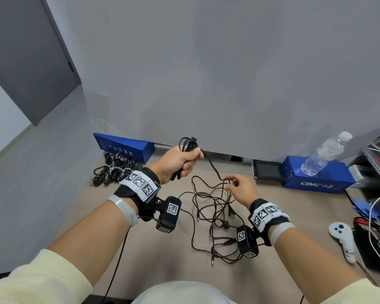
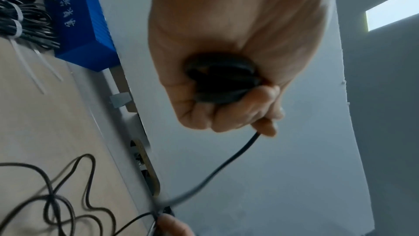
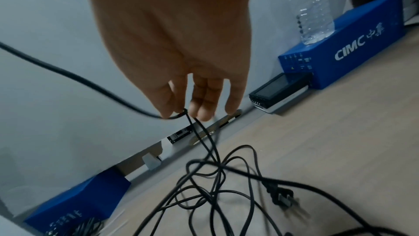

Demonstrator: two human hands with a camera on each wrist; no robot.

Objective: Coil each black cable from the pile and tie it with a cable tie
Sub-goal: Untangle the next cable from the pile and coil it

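A partly wound coil (image 1: 187, 144) of black cable is clenched in the left hand (image 1: 177, 162) above the bench (image 1: 294, 216). Its free run slopes to the right hand (image 1: 241, 189), whose fingertips (image 3: 169, 112) pinch it over the loose pile (image 1: 215, 216). Coiling appears in progress; the next loop calls for carrying the pinched length to the coil, and tying comes later.

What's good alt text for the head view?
Left hand grips a half-wound black cable coil; right hand pinches its loose strand above a tangled cable pile on the desk. Tied bundles lie left.

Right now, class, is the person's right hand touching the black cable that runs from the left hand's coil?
Touching. The right wrist view shows the right hand pinching the black cable between its fingers.
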